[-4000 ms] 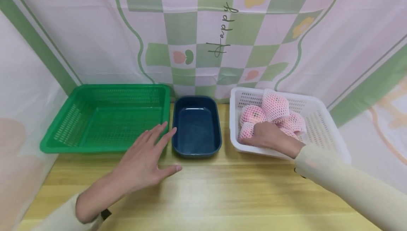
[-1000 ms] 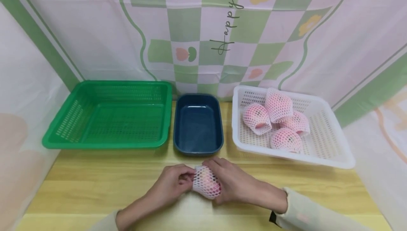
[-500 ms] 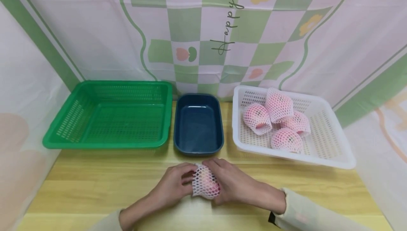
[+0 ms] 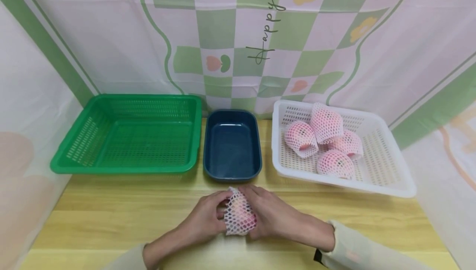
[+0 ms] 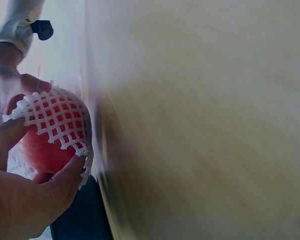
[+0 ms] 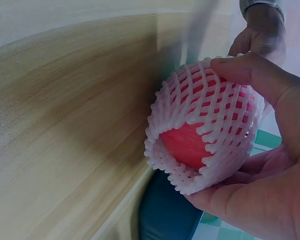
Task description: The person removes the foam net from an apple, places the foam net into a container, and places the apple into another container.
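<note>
A round red fruit (image 5: 46, 154) sits inside a white foam net (image 4: 238, 215); its exact kind is not plain. My right hand (image 4: 274, 213) grips the netted fruit from the right, thumb and fingers curled round it. On the other side, my left hand (image 4: 204, 216) holds the net's open edge between thumb and fingers. The left wrist view shows the net's rim spread, with bare red skin below it. From the right wrist, more red skin shows through the net's other opening. Both hands are low over the wooden table (image 4: 122, 216), in front of the dark blue tray (image 4: 232, 150).
A green basket (image 4: 148, 169) with nothing in it stands at the back left. The white basket (image 4: 386, 187) at the back right holds several fruits in pink-looking foam nets (image 4: 300, 138). Behind them hangs a checked cloth (image 4: 215, 26).
The right hand has brought one netted fruit from the white basket to the table's middle. My left hand has come to its net, whose left edge has since been drawn wider over the fruit.
</note>
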Demonstrator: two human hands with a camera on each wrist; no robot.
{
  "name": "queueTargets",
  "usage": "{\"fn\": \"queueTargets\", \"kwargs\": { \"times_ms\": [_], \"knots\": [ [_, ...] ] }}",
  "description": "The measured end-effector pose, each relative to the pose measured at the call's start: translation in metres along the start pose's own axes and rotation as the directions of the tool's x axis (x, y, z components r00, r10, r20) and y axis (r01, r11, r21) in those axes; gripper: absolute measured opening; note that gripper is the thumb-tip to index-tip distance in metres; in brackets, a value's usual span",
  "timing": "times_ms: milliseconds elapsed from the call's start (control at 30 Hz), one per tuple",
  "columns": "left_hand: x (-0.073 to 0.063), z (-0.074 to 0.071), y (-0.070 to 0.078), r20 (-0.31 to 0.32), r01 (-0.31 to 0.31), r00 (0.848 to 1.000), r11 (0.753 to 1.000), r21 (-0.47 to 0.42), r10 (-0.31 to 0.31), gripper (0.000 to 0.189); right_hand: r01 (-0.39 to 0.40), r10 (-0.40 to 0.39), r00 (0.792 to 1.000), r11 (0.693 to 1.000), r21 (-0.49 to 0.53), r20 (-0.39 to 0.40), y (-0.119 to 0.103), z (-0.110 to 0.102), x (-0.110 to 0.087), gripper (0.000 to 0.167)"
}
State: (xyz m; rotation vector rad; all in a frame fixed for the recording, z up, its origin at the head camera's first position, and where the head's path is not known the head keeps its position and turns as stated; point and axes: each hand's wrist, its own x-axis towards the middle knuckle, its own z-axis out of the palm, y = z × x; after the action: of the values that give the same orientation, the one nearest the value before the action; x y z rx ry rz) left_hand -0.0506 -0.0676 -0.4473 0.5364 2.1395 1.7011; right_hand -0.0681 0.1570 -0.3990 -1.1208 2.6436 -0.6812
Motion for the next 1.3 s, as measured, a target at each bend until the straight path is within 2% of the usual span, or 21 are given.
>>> {"fn": "queueTargets", "kwargs": {
  "times_ms": [267, 467, 700, 800, 1300],
  "knots": [
    [0.0011, 0.0018, -0.0003, -0.031, -0.003, 0.999, 0.992, 0.126, 0.007, 0.085, -0.015, 0.015, 1.0, 0.999, 0.051, -0.005, -0.0004, 0.0007, 0.0012, 0.113],
    [0.0024, 0.0033, -0.0005, -0.058, -0.02, 0.998, 0.969, 0.247, 0.035, 0.09, -0.008, 0.01, 0.999, 0.998, 0.059, -0.035, -0.0004, 0.002, 0.0007, 0.11],
    [0.0031, 0.0022, -0.0019, -0.047, -0.047, 0.997, 0.965, 0.257, 0.061, 0.092, 0.003, -0.003, 0.999, 1.0, 0.017, -0.049, -0.0004, 0.0024, -0.0009, 0.107],
    [0.0022, 0.0009, -0.0035, -0.045, -0.078, 0.995, 0.958, 0.275, 0.094, 0.092, 0.011, -0.011, 0.999, 1.0, 0.007, -0.051, -0.0001, 0.0027, -0.0009, 0.105],
    [-0.0006, -0.0031, -0.0057, -0.065, -0.061, 0.994, 0.95, 0.305, 0.085, 0.086, 0.073, -0.073, 0.997, 0.997, -0.002, -0.04, 0.0028, -0.0026, -0.0028, 0.098]
  ]
}}
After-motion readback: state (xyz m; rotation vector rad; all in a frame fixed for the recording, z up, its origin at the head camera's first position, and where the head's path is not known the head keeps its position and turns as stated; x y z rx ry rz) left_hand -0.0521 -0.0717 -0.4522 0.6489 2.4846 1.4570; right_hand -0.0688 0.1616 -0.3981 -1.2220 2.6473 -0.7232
